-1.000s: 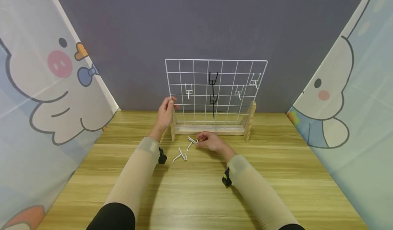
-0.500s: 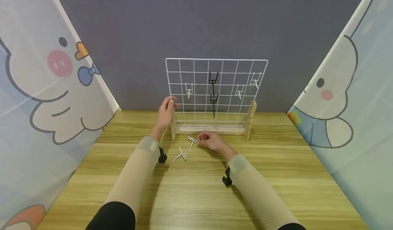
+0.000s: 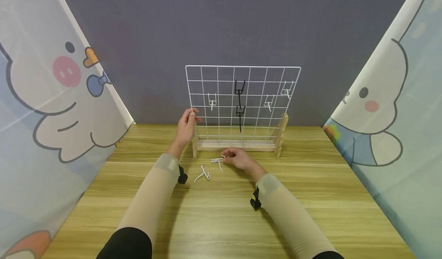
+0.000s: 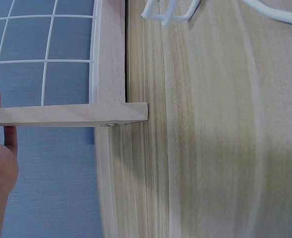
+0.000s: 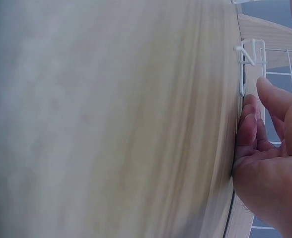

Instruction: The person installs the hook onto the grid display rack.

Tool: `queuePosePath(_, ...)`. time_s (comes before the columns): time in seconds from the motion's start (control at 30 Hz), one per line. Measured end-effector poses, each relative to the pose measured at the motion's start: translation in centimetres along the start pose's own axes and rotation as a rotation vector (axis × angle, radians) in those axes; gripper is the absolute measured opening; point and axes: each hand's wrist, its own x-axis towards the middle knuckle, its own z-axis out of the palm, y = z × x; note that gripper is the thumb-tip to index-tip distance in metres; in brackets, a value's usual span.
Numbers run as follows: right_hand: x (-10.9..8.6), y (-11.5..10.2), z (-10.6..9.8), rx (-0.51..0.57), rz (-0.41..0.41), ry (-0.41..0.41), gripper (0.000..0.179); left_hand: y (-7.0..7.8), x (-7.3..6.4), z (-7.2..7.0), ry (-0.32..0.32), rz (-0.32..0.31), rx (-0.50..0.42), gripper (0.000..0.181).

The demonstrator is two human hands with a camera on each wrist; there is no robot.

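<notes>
A white wire grid [image 3: 241, 66] stands upright in a wooden stand [image 3: 238, 147]. My left hand [image 3: 185, 128] grips its left side at the top of the wooden post [image 4: 61, 115], thumb in front and fingertips behind. Low before the stand, my right hand [image 3: 239, 159] pinches one end of a white wire hook [image 3: 217, 160] between thumb and fingers. The hook's prong points toward me, close over the table; the pinched end is partly hidden by the fingers. A second white hook [image 3: 203, 174] lies on the table, nearer to me and to the left.
Two black hooks [image 3: 239, 92] hang one above the other mid-grid. White hooks hang at the left [image 3: 212, 103], right [image 3: 268, 104] and upper right [image 3: 286, 92]. Behind the wood-grain table [image 3: 221, 213] is a grey wall [image 3: 155, 40]; cartoon-printed sheets [image 3: 38, 98] flank both sides.
The white hook at my right fingers has turned, its prong swinging from lower left to lower right. My left hand and the grid have stayed in place.
</notes>
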Motion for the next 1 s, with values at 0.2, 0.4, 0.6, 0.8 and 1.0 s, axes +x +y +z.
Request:
queuePosePath(0.2, 0.03, -0.10, -0.01, -0.034, -0.037, -0.010, 0.022, -0.27, 0.12, -0.05, 0.010, 0.016, -0.010, 0.035)
queuePosePath(0.4, -0.02, -0.41, -0.09, -0.057, -0.060, -0.037, 0.022, -0.05, 0.09, -0.01, 0.007, 0.007, -0.002, 0.036)
queuePosePath(0.6, 0.01, -0.42, -0.14, -0.052, -0.068, -0.067, 0.025, 0.28, -0.06, -0.01, 0.006, 0.002, 0.014, 0.033)
queuePosePath(0.8, -0.03, -0.28, -0.24, -0.056, -0.069, -0.061, 0.028, 0.15, -0.02, 0.04, 0.002, -0.004, 0.008, 0.035)
queuePosePath(1.0, -0.43, -0.22, -0.54, 0.025, 0.005, -0.030, 0.037, 0.17, -0.05, 0.16, 0.002, 0.001, 0.000, 0.037)
